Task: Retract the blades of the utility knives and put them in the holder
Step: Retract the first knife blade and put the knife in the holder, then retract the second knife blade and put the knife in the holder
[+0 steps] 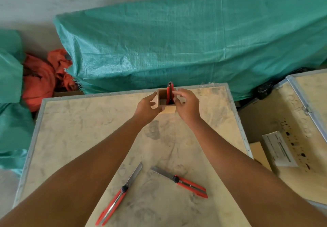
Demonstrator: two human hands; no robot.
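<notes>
At the far edge of the table (pixel 70 138), your left hand (pixel 147 107) is cupped against the left wall of the wooden holder (pixel 163 97), steadying it; whether the fingers actually clamp it cannot be told. Inside the holder's right side one red utility knife (pixel 170 92) stands upright, its top above the rim. Your right hand (pixel 187 104) pinches that knife between thumb and fingertips. Keep the holder braced, lower the knife straight until it seats, and release only then. Its blade cannot be seen; I judge it retracted. Near you, two knives lie apart with blades fully extended: the left knife (pixel 120 194) and the right knife (pixel 184 182). Handle both by the red bodies.
</notes>
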